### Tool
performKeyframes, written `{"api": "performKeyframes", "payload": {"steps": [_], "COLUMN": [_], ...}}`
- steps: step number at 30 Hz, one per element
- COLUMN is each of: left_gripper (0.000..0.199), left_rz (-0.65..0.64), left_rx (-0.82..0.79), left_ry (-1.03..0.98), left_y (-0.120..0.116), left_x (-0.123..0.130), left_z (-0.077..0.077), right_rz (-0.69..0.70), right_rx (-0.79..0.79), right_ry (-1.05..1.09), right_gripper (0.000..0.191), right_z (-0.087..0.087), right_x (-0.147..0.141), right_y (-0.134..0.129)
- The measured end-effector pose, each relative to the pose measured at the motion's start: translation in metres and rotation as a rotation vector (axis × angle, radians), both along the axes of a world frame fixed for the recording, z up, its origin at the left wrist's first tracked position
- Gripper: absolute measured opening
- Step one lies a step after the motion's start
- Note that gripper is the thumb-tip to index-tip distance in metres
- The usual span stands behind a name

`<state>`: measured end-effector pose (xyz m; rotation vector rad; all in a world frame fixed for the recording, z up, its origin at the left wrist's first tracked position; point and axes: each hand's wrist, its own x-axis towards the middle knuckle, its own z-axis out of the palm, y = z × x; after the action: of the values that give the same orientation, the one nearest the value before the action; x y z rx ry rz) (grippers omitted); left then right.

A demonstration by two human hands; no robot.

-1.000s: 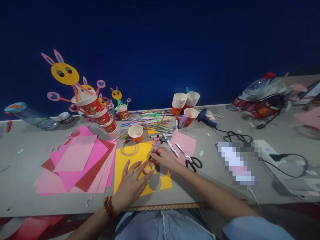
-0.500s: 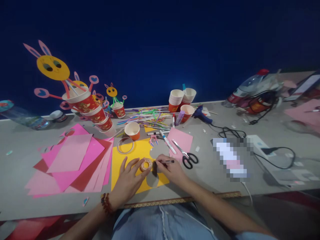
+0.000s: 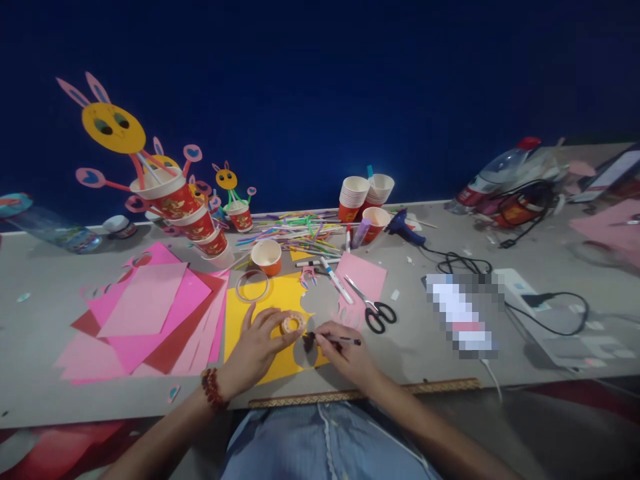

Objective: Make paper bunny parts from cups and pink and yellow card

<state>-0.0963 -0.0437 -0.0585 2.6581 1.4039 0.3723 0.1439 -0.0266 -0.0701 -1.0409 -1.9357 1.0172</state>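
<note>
On a sheet of yellow paper (image 3: 280,291) with round cut-outs along its right side, my left hand (image 3: 255,347) steadies a small tan ring (image 3: 294,323), like a roll of tape, between thumb and fingers. My right hand (image 3: 347,357) grips a dark pen (image 3: 347,341) just right of the ring, its tip down near the paper. Whether the tip touches the sheet I cannot tell. A larger ring of clear tape (image 3: 253,302) lies on the sheet's upper left. Black-handled scissors (image 3: 376,313) rest beyond my right hand, beside pink paper (image 3: 367,270).
Layered pink and red sheets (image 3: 145,300) spread at left, below stacked cups (image 3: 173,197) bearing a bunny-faced figure (image 3: 114,128). Colourful pipe cleaners (image 3: 300,230), a paper cup (image 3: 267,257) and a blue glue gun (image 3: 406,229) lie behind. A blurred-out phone (image 3: 460,317) and cables are at right.
My right hand has shifted slightly right and down, and the pen now lies flatter, pointing left toward the ring's lower edge. My left hand keeps hold of the ring. The view has shifted slightly.
</note>
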Motion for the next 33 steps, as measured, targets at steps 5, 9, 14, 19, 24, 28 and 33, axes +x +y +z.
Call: {"api": "performKeyframes", "payload": {"steps": [5, 9, 14, 19, 24, 28, 33], "left_gripper": [0.057, 0.057, 0.057, 0.059, 0.065, 0.067, 0.070], "left_rz": [-0.030, -0.063, -0.071, -0.081, -0.071, -0.067, -0.080], "left_rx": [-0.057, -0.081, -0.068, -0.073, -0.061, -0.063, -0.034], "left_ry": [-0.022, -0.032, -0.021, -0.005, -0.024, -0.008, 0.016], "left_y": [0.007, 0.011, 0.012, 0.012, 0.011, 0.011, 0.009], "left_x": [-0.006, -0.009, -0.009, -0.009, -0.009, -0.009, -0.010], "left_z": [0.000, 0.002, 0.004, 0.003, 0.002, 0.002, 0.002], "right_rz": [0.142, 0.239, 0.324, 0.338, 0.258, 0.173, -0.001], "right_rx": [0.180, 0.260, 0.266, 0.291, 0.255, 0.229, 0.178], "right_ry": [-0.036, -0.115, -0.216, -0.261, -0.138, -0.080, -0.016], "right_gripper": [0.018, 0.018, 0.016, 0.016, 0.019, 0.018, 0.017], "right_z": [-0.001, 0.001, 0.005, 0.002, -0.002, -0.005, -0.004], "right_x": [-0.011, -0.017, -0.021, -0.019, -0.006, 0.004, 0.014], "right_y": [-0.005, -0.006, -0.003, -0.003, -0.003, 0.003, 0.013]}}
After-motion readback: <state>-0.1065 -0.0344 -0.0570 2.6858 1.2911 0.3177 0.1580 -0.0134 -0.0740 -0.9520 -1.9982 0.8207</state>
